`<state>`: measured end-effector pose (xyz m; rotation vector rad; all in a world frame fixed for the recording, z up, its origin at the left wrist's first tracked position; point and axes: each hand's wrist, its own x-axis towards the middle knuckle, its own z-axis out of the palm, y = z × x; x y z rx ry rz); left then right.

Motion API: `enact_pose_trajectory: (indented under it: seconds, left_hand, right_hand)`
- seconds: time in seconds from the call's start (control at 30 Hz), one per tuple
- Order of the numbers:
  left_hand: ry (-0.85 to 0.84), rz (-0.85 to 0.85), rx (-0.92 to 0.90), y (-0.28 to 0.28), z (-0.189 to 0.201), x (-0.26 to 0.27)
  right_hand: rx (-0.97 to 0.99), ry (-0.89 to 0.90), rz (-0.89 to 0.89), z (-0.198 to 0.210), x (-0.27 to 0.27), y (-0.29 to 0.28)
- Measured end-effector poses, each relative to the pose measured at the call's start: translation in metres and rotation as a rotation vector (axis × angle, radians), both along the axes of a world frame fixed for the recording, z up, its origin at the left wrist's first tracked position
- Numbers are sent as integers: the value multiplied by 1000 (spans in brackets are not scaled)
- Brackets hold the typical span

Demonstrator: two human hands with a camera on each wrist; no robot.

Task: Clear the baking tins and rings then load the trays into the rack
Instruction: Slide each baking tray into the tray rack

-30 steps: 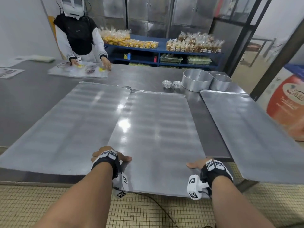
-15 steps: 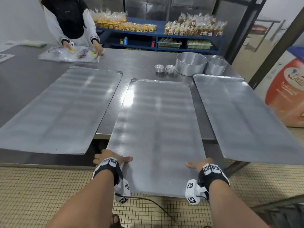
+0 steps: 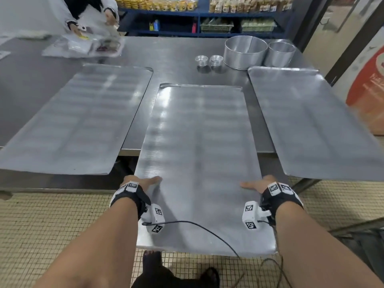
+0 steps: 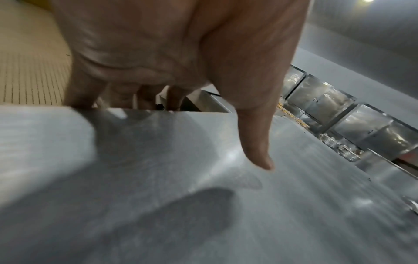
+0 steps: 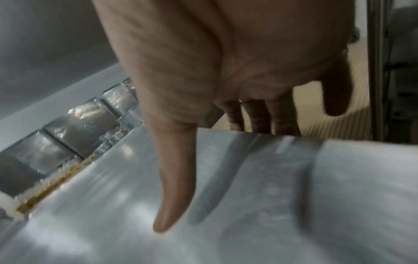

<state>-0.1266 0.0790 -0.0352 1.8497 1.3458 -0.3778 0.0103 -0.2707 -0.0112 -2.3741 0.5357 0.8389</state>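
I hold the middle metal tray by its two long edges; more than half of it hangs past the table's front edge. My left hand grips the left edge, thumb on top and fingers underneath. My right hand grips the right edge the same way, thumb flat on the tray. A second tray lies on the left, a third tray on the right. Two round baking tins and two small foil cups stand at the back.
The steel table carries all of this. Another person handles plastic bags at the far left corner. Blue shelves with packed goods stand behind. Tiled floor lies below me, and a cable hangs over the tray's near end.
The middle tray has slid toward me off the table, both hands keeping their grip on its edges. I have stepped back, and the table looks farther away.
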Motion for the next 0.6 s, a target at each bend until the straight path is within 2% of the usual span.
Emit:
enact_pose_trajectory:
  seconds: [0.2,0.4,0.6]
  left_hand:
    - [28,8,37,5,-10,16]
    - [-129,-15,-12,12,12,35]
    - [-162,31,5,28,15,67]
  right_hand:
    - [63,-89,-129,-14,1,8]
    - [85,-184,-215,-15,13,30]
    - [72,-191,-274,-15,43,50]
